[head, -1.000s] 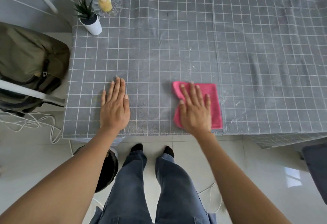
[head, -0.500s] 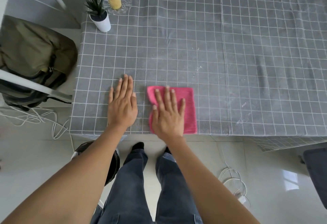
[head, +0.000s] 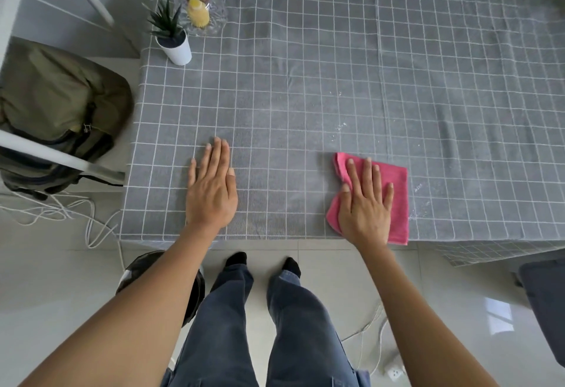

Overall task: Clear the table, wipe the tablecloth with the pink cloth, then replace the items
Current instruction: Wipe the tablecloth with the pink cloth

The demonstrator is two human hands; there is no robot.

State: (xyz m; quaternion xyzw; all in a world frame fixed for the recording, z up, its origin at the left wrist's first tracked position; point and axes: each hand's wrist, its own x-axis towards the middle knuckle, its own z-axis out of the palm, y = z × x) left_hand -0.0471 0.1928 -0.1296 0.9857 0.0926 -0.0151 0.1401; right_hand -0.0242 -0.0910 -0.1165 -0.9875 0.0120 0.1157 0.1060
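Right hand [head: 365, 203] lies flat, palm down, fingers spread, pressing the pink cloth [head: 394, 200] onto the tablecloth [head: 305, 81] near the front edge of the bench; grip released, nothing clasped, cloth pinned under the palm only. Cloth folded roughly square, its left edge bunched beside the thumb, its near corner at the bench edge. Left hand [head: 212, 188] also flat on the tablecloth, fingers together, grip released and empty, well apart from the cloth to its left. Tablecloth is grey with a white grid, some creases on the right half. White specks [head: 341, 125] scattered beyond the cloth and more just right of it. At the far left corner: small plant [head: 171, 35] in a white pot, upright, and just behind it a clear glass dish [head: 200, 4] with a yellow item and a brown one inside. Off the bench, left: olive backpack [head: 58, 105] on a chair, white cables [head: 61, 209] on the floor. Person stands in jeans and dark socks at the bench front.
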